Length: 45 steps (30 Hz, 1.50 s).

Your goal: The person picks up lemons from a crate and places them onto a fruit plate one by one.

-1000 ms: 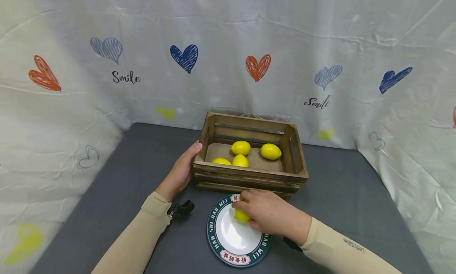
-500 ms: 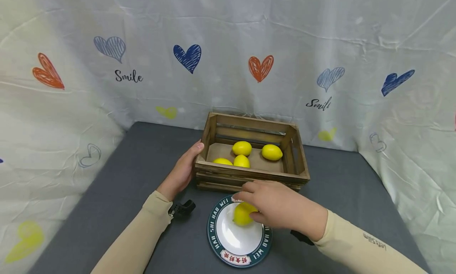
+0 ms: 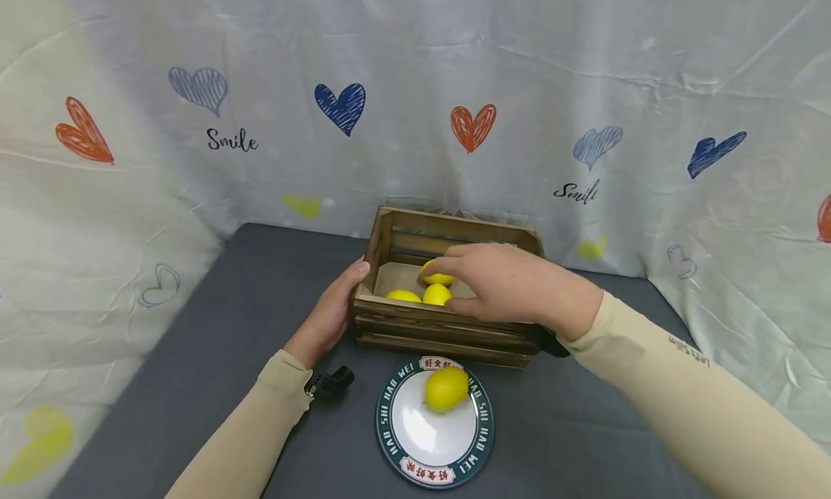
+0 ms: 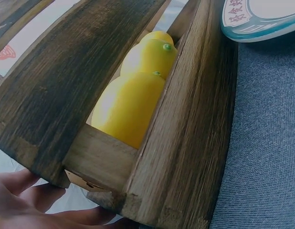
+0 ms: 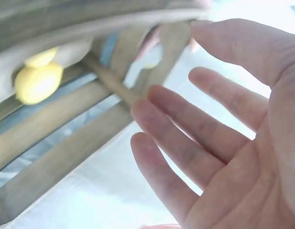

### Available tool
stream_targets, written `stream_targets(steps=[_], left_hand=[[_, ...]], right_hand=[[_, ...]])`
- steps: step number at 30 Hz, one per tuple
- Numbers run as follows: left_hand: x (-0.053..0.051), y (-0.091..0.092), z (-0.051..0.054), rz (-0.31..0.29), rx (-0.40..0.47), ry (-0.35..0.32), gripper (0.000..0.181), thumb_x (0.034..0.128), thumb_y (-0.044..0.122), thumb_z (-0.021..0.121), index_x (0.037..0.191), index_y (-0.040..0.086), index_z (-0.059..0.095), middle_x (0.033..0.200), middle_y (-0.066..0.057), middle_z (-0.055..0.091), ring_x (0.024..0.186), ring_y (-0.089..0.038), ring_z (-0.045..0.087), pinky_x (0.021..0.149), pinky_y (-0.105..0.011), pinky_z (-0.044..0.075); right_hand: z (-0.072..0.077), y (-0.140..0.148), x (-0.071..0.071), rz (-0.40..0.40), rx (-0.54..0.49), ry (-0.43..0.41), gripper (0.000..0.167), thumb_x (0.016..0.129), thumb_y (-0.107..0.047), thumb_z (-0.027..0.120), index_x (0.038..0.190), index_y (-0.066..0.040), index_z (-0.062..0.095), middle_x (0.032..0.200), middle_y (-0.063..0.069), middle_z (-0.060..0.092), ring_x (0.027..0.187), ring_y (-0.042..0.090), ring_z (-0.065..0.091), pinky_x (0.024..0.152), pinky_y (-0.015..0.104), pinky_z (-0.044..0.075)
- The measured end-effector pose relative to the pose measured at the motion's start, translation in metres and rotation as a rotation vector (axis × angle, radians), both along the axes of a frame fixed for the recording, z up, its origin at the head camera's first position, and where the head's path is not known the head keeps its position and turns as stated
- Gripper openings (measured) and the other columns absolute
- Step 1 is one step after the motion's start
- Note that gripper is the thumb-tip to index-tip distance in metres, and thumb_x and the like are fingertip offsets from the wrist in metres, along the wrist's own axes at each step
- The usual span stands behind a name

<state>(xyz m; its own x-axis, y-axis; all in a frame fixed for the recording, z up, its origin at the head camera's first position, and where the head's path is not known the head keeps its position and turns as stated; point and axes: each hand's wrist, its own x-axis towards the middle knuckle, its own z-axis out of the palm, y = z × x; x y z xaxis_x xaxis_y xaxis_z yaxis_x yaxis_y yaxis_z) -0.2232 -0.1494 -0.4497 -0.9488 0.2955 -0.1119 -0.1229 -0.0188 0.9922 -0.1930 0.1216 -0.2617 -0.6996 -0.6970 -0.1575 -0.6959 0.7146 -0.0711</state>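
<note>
A slatted wooden crate (image 3: 448, 333) stands at the back of the table, and my left hand (image 3: 327, 315) grips its left end. In the left wrist view the fingers (image 4: 45, 195) reach round that end. Over the crate's right part is my right hand (image 3: 513, 283), its fingers spread and holding nothing. Below it in the crate lie several lemons; one lemon (image 3: 437, 295) sits near the front wall, and the hand hides part of the inside. In front of the crate, a lemon (image 3: 446, 389) rests on a white plate (image 3: 425, 441) with a green lettered rim.
The dark grey table (image 3: 260, 283) extends to both sides of the crate. Behind it hangs a pale curtain (image 3: 402, 66) printed with hearts and words. Black straps (image 3: 331, 381) circle the wrists.
My right hand has let go of the lemon on the plate, then risen and moved forward over the crate. The left hand has stayed at the crate's end.
</note>
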Motion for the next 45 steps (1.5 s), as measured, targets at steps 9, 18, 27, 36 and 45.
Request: stream_targets(steps=[9,18,27,36,45], left_hand=[[0.000,0.000,0.000,-0.002,0.010,0.014,0.084,0.1093,0.059,0.045,0.176,0.021,0.011,0.184,0.002,0.006,0.171,-0.025,0.003,0.138,-0.057,0.009],[-0.002,-0.002,-0.002,0.007,0.007,0.038,0.084,0.1093,0.060,0.045,0.176,0.022,0.011,0.184,0.002,0.006,0.171,-0.025,0.003,0.138,-0.058,0.008],[-0.001,-0.003,-0.003,-0.001,0.021,0.039,0.083,0.1095,0.059,0.045,0.176,0.022,0.012,0.184,0.001,0.007,0.171,-0.025,0.003,0.138,-0.058,0.009],[-0.002,-0.001,-0.001,-0.006,0.016,0.048,0.083,0.1089,0.061,0.046,0.176,0.024,0.015,0.184,0.000,0.010,0.170,-0.027,0.008,0.137,-0.061,0.011],[-0.002,-0.001,0.000,-0.004,0.031,0.044,0.083,0.1077,0.061,0.047,0.175,0.023,0.017,0.182,-0.001,0.015,0.169,-0.028,0.014,0.136,-0.061,0.015]], right_hand=[[-0.036,0.000,-0.062,-0.114,0.148,-0.091,0.049,0.102,-0.026,0.074,0.149,-0.013,0.066,0.142,0.009,0.071,0.126,0.028,0.069,0.111,0.050,0.056],[-0.055,0.007,-0.096,-0.220,0.262,-0.167,0.056,0.103,-0.031,0.074,0.154,-0.012,0.062,0.153,0.011,0.065,0.141,0.033,0.061,0.119,0.053,0.051],[-0.074,0.018,-0.114,-0.294,0.342,-0.226,0.051,0.104,-0.022,0.069,0.154,-0.011,0.061,0.153,0.013,0.065,0.128,0.031,0.068,0.105,0.050,0.058],[-0.086,0.023,-0.117,-0.332,0.337,-0.244,0.051,0.102,-0.015,0.069,0.152,-0.008,0.062,0.149,0.017,0.066,0.124,0.032,0.069,0.100,0.047,0.060],[-0.088,0.022,-0.114,-0.373,0.391,-0.308,0.060,0.100,-0.007,0.067,0.159,-0.009,0.055,0.157,0.017,0.059,0.131,0.032,0.062,0.102,0.048,0.055]])
